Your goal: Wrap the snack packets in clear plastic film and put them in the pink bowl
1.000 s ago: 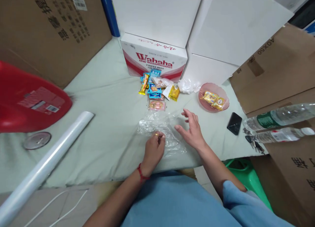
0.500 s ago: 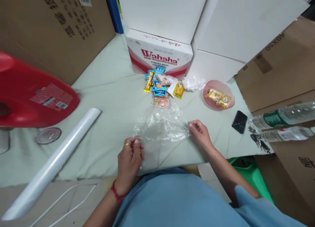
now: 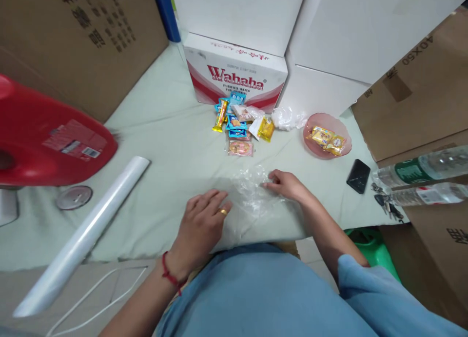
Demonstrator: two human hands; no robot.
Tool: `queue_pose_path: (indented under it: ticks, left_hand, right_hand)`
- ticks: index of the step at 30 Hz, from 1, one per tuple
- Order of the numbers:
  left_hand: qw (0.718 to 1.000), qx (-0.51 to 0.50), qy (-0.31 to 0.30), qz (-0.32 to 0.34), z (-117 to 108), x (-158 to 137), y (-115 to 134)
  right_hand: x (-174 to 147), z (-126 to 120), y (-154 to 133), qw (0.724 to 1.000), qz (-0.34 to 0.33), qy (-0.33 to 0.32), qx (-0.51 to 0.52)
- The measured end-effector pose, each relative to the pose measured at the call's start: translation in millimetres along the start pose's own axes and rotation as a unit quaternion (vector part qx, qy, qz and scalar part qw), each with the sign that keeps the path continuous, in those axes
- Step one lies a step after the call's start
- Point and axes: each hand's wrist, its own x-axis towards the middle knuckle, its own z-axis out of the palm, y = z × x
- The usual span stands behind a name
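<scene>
The clear plastic [image 3: 252,193] lies crumpled on the counter [image 3: 161,205] between our left hand [image 3: 200,225] and right hand [image 3: 287,186]; their fingers are bent, but we cannot tell if either grips. An uneven tug could tear such thin film.

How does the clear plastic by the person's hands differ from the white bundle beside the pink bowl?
The clear plastic lets the cloth show through; the white bundle looks cloudy. The clear plastic is loosely spread, the white bundle bunched up. The clear plastic lies between the left hand and right hand; the white bundle sits farther back, beside the pink bowl. Both look crumpled.
</scene>
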Motion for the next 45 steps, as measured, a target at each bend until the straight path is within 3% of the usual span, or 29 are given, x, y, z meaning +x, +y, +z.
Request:
queue_pose_path:
  ticks: [2,5,8,11,16,21,23,28,32,34,36,38,41,43,45]
  left_hand:
    - [0.999,-0.013,-0.047,0.0,14.4,-3.0,0.5]
    - [0.99,-0.084,-0.09,-0.071,29.2,-15.7,-6.3]
    - [0.965,-0.184,-0.056,-0.18,34.3,-21.2,-12.1]
    - [0.93,-0.247,-0.005,-0.272,39.3,-7.2,-10.7]
    - [0.889,-0.276,0.032,-0.365,57.2,41.1,0.9]
    - [0.844,-0.374,-0.083,-0.375,63.2,63.2,10.8]
    - [0.835,-0.399,-0.097,-0.367,61.8,61.1,11.4]
    - [0.816,-0.406,0.011,-0.412,61.5,54.3,-4.9]
    - [0.834,-0.319,0.07,-0.444,67.0,61.5,-25.6]
    - [0.847,-0.265,0.112,-0.447,69.9,65.7,-28.9]
    - [0.87,-0.211,0.161,-0.415,71.2,67.3,-25.2]
    - [0.91,-0.156,0.168,-0.344,70.3,65.5,-17.1]
    - [0.972,-0.133,0.05,-0.185,68.0,57.0,-5.8]
    - [0.984,-0.147,-0.039,-0.097,68.3,49.4,-3.5]
    - [0.984,-0.139,-0.087,-0.065,70.4,41.9,-6.1]
  right_hand:
    - [10.3,15.6,-10.1,0.999,-0.032,0.02,-0.016]
    - [13.2,30.4,-14.0,0.987,-0.107,0.119,0.0]
    - [5.4,34.6,-12.6,0.969,-0.151,0.188,0.051]
    - [-5.2,32.5,-14.7,0.961,-0.169,0.207,0.073]
    - [-20.6,25.7,-21.3,0.951,-0.181,0.232,0.096]
    - [-30.1,16.7,-11.4,0.941,-0.168,0.253,0.149]
    - [-29.1,11.0,-1.4,0.939,-0.148,0.264,0.165]
    - [-14.0,-2.2,26.9,0.955,-0.081,0.24,0.156]
    - [3.1,-2.8,34.0,0.966,-0.042,0.176,0.187]
    - [11.3,0.0,31.7,0.963,-0.017,0.18,0.199]
    - [19.2,3.4,28.8,0.957,0.007,0.204,0.205]
    - [26.0,6.6,28.2,0.951,0.025,0.228,0.208]
    - [32.8,9.7,33.4,0.946,0.039,0.253,0.199]
    - [35.0,10.0,40.4,0.945,0.04,0.268,0.185]
    - [35.9,8.4,49.1,0.944,0.04,0.278,0.175]
